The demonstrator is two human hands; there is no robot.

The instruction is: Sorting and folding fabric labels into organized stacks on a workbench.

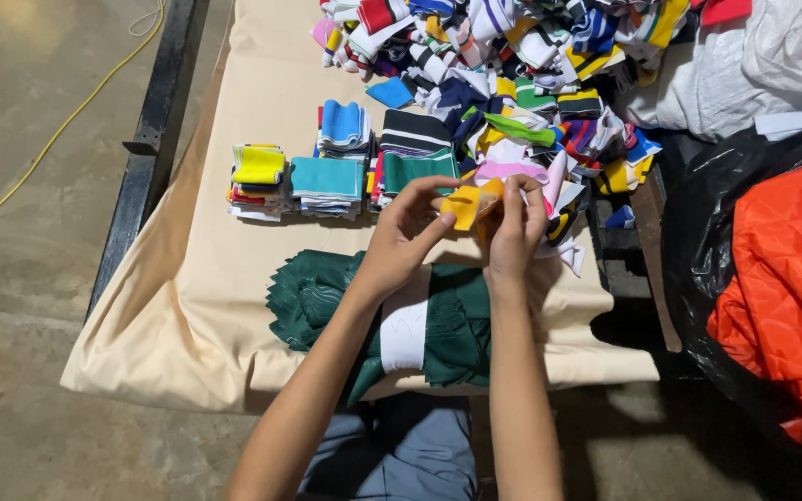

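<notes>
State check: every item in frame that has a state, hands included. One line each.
left hand: pinching the yellow fabric piece
right hand: gripping the same piece from the other side
yellow fabric piece: held up between both hands, folded
green fabric bundle: crumpled, lying on the cloth under the arms
sorted stacks: folded, in neat piles side by side
loose pile: jumbled, unsorted
cream table cloth: spread flat, edge draping

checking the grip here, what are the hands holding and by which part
Both hands, left hand and right hand, pinch a small yellow fabric piece by its side edges.
</notes>
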